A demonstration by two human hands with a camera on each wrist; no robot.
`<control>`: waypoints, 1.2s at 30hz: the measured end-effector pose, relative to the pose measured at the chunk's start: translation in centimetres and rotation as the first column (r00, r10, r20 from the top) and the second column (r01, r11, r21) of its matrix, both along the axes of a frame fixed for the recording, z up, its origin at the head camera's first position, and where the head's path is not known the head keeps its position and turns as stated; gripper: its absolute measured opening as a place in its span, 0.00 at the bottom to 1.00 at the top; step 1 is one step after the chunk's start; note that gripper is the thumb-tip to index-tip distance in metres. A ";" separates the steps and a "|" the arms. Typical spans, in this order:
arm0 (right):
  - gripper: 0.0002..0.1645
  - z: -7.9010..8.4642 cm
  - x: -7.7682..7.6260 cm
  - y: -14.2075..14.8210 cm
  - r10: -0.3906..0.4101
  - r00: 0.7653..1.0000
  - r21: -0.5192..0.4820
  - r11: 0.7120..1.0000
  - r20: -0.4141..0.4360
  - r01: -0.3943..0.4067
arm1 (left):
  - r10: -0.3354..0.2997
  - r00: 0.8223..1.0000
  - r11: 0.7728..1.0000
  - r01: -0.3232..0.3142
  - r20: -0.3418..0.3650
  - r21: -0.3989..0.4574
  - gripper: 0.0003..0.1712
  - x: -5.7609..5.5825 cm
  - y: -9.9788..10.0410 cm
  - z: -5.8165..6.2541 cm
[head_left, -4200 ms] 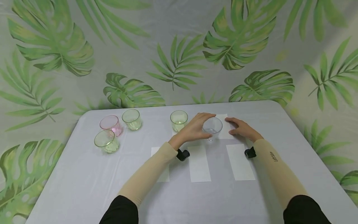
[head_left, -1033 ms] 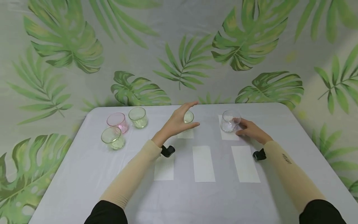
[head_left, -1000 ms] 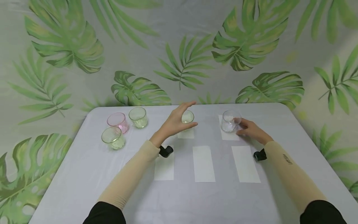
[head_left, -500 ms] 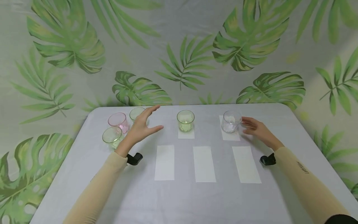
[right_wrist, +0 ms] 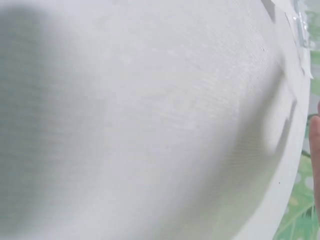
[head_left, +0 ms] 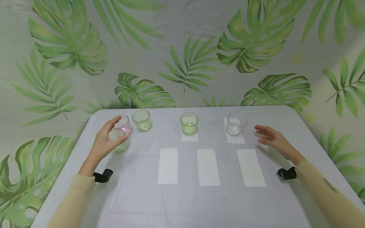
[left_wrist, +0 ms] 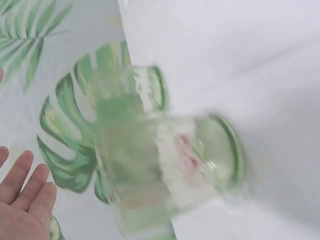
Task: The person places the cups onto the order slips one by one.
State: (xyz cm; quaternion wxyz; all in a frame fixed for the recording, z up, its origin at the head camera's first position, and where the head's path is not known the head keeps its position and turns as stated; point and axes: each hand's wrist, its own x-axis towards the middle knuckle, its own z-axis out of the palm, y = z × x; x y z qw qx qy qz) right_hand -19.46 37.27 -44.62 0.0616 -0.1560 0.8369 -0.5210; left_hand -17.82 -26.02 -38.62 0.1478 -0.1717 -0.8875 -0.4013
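At the left of the table in the head view, my left hand [head_left: 102, 143] is spread beside a green-tinted glass tumbler [head_left: 122, 147], thumb and fingers apart. The left wrist view shows the fingers [left_wrist: 35, 195] short of the blurred tumbler [left_wrist: 220, 150]. A pink tumbler [head_left: 126, 127] and a second green tumbler [head_left: 142, 121] stand just behind. On the right, my right hand [head_left: 275, 141] hovers with relaxed fingers, apart from a clear tumbler [head_left: 235, 125] standing on a white paper strip [head_left: 238, 140]. Only a finger edge [right_wrist: 315, 150] shows in the right wrist view.
Another green tumbler [head_left: 189, 123] stands on a paper strip [head_left: 190, 137] at the back middle. Nearer me lie three white strips in a row: left [head_left: 167, 165], middle [head_left: 208, 167] and right [head_left: 251, 167]. A white cloth [head_left: 182, 205] covers the table.
My left hand has moved from the back-middle green tumbler leftward to the front-left one. My right hand has let go of the clear tumbler, now on its strip, and drawn back right.
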 end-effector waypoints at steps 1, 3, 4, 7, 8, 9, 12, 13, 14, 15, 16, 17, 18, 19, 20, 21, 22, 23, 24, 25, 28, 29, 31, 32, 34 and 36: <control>0.35 0.0 0.3 0.1 -0.001 1.000 -0.005 1.000 0.005 0.001 | 0.019 1.000 1.000 -0.019 0.009 -0.004 0.43 0.2 -0.6 -0.2; 0.34 0.0 0.9 0.3 0.004 1.000 -0.022 1.000 0.010 -0.003 | 0.044 0.999 0.999 -0.044 0.020 -0.019 0.43 0.7 -1.6 -0.6; 0.34 0.0 1.2 0.3 0.007 1.000 -0.030 1.000 0.011 -0.007 | 0.056 0.998 0.998 -0.055 0.023 -0.029 0.43 0.9 -2.0 -0.7; 0.34 0.0 2.1 0.5 0.016 1.000 -0.039 0.999 0.009 -0.016 | 0.090 0.996 0.995 -0.088 0.026 -0.053 0.44 1.4 -2.9 -1.2; 0.34 0.1 2.5 0.5 0.023 1.000 -0.038 0.999 0.004 -0.023 | 0.097 0.995 0.994 -0.096 0.025 -0.059 0.44 1.5 -3.2 -1.4; 0.33 0.1 2.8 0.5 0.027 1.000 -0.029 0.999 0.000 -0.027 | 0.107 0.994 0.992 -0.106 0.027 -0.063 0.44 1.6 -3.4 -1.6; 0.33 0.0 3.6 0.4 0.018 1.000 -0.020 1.000 0.006 -0.018 | 0.128 0.991 0.990 -0.125 0.040 -0.069 0.45 1.9 -4.1 -2.2; 0.33 0.0 3.9 0.4 0.019 1.000 -0.015 1.000 0.007 -0.019 | 0.131 0.990 0.989 -0.128 0.044 -0.069 0.46 1.9 -4.3 -2.4; 0.33 0.0 4.1 0.3 0.021 1.000 -0.014 1.000 0.012 -0.021 | 0.134 0.990 0.989 -0.130 0.048 -0.068 0.46 2.0 -4.5 -2.6; 0.33 -0.1 4.4 0.3 0.021 1.000 -0.009 1.000 0.015 -0.021 | 0.137 0.989 0.989 -0.133 0.054 -0.068 0.46 2.0 -4.7 -2.7; 0.33 -0.1 4.6 0.2 0.023 1.000 -0.007 1.000 0.018 -0.023 | 0.141 0.988 0.988 -0.137 0.060 -0.067 0.46 2.0 -4.8 -2.9; 0.33 -0.1 4.8 0.2 0.028 0.999 -0.002 1.000 0.019 -0.028 | 0.144 0.987 0.988 -0.140 0.066 -0.064 0.47 2.0 -4.9 -3.1; 0.32 0.0 5.0 0.2 0.034 0.999 0.004 0.999 0.019 -0.034 | 0.147 0.986 0.988 -0.143 0.075 -0.060 0.47 2.0 -4.9 -3.3; 0.32 0.0 5.2 0.2 0.038 0.999 0.012 0.999 0.017 -0.038 | 0.146 0.986 0.988 -0.142 0.085 -0.053 0.47 2.0 -5.0 -3.4; 0.32 0.0 5.4 0.2 0.039 0.999 0.018 0.999 0.018 -0.039 | 0.144 0.985 0.989 -0.141 0.092 -0.046 0.47 2.0 -5.0 -3.6; 0.32 0.0 5.6 0.2 0.040 0.999 0.025 0.999 0.016 -0.041 | 0.139 0.985 0.990 -0.136 0.102 -0.036 0.47 2.0 -5.0 -3.8; 0.32 0.0 5.8 0.1 0.043 0.999 0.029 0.999 0.014 -0.044 | 0.132 0.985 0.991 -0.130 0.109 -0.025 0.47 1.9 -4.9 -3.9; 0.32 0.0 6.1 0.1 0.048 0.999 0.032 0.998 0.012 -0.048 | 0.123 0.986 0.992 -0.123 0.111 -0.012 0.47 1.9 -4.9 -4.1; 0.32 0.0 6.3 0.1 0.052 0.999 0.033 0.998 0.010 -0.052 | 0.114 0.987 0.993 -0.114 0.109 -0.003 0.46 1.8 -4.9 -4.3; 0.32 0.0 6.5 0.1 0.056 0.998 0.033 0.998 0.008 -0.056 | 0.103 0.989 0.995 -0.104 0.105 0.008 0.46 1.7 -4.9 -4.5; 0.32 0.0 7.0 0.0 0.062 0.998 0.032 0.998 0.009 -0.062 | 0.082 0.993 0.996 -0.085 0.087 0.032 0.46 1.5 -4.8 -5.1; 0.33 0.0 7.1 -0.1 0.064 0.998 0.034 0.997 0.012 -0.065 | 0.079 0.993 0.996 -0.082 0.083 0.037 0.46 1.5 -4.7 -5.2; 0.32 0.0 7.3 -0.2 0.064 0.998 0.046 0.997 0.023 -0.065 | 0.079 0.993 0.996 -0.083 0.085 0.043 0.46 1.4 -4.6 -5.3; 0.32 0.0 7.5 -0.2 0.060 0.998 0.060 0.996 0.030 -0.062 | 0.080 0.993 0.995 -0.085 0.088 0.048 0.46 1.4 -4.5 -5.4; 0.32 -0.1 7.7 -0.3 0.058 0.998 0.087 0.994 0.040 -0.061 | 0.088 0.991 0.994 -0.094 0.097 0.049 0.46 1.4 -4.4 -5.5; 0.32 -0.1 7.9 -0.4 0.048 0.998 0.120 0.991 0.046 -0.053 | 0.095 0.990 0.993 -0.101 0.102 0.053 0.46 1.3 -4.3 -5.6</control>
